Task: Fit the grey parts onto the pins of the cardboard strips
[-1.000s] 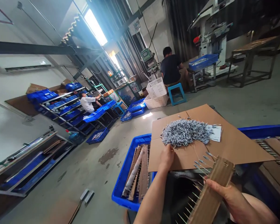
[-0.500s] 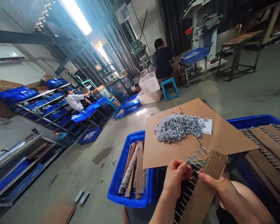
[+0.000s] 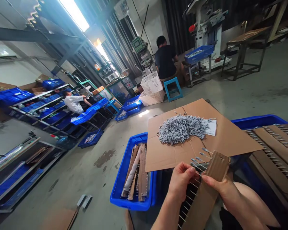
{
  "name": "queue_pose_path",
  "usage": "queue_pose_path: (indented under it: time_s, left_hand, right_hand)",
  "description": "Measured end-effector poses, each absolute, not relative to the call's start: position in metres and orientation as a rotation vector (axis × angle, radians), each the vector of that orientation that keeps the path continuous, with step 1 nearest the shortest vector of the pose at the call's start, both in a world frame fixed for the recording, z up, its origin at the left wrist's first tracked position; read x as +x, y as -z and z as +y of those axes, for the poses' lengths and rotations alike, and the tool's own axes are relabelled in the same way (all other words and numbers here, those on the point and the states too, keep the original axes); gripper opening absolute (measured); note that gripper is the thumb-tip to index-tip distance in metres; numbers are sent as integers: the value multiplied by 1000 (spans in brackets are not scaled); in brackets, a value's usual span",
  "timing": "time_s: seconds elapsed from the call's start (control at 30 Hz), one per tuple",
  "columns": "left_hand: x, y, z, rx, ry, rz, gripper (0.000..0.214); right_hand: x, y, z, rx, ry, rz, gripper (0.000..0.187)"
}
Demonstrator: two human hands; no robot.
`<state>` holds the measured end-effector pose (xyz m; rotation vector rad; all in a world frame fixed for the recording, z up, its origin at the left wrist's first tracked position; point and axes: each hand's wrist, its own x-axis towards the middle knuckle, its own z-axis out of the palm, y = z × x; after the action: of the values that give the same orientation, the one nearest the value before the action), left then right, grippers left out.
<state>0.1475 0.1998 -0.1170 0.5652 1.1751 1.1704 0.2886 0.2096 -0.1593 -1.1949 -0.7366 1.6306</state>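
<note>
While the fingers (image 3: 189, 171) of the left hand (image 3: 180, 182) sit pressed together at the edge of a corrugated cardboard strip (image 3: 207, 195), too tight to show whether they pinch one of its pins, the right hand (image 3: 227, 188) grips that strip, its fingers (image 3: 212, 182) closed against the face. The strip stands tilted over the dark gap between two blue crates, just below the near edge of a cardboard sheet (image 3: 177, 156). Rows of wire pins (image 3: 188, 199) run through it, with grey heads (image 3: 199, 161) on the upper side and bare legs on the lower. On the sheet lies a heap of similar grey parts (image 3: 181, 129), with a white paper slip (image 3: 210, 127) touching its right side. The sheet rests across both crates: the left crate (image 3: 127, 182) holds strips on edge and a white roll (image 3: 132, 167), and the right crate (image 3: 256, 120) holds more pinned strips. Farther off, a seated person (image 3: 165, 62) sits beside a white basket (image 3: 151, 83).
</note>
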Motion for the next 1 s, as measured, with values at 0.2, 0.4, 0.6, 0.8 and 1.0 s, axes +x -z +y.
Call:
queue_pose_path:
  time_s: [0.2,0.4,0.6,0.8,1.0]
  left_hand:
    - [152,125,198,577,-1163,1159,43]
    - [148,118,204,576,-1163,1187,45]
    - [142,111,208,627,-1186,1153,47]
    - [110,147,241,1008,-1056,1502,41]
    - [77,147,294,1301,-1014,2002,15]
  right_hand:
    - [291,166,212,-1191,-1674,-767,20]
    - [288,161,212,-1169,-1700,-717,29]
    - [287,157,209,-1075,-1854,-934,31]
    - [289,166,207,-1181,-1836,-803,29]
    - [290,168,206,-1220,-1716,-802,23]
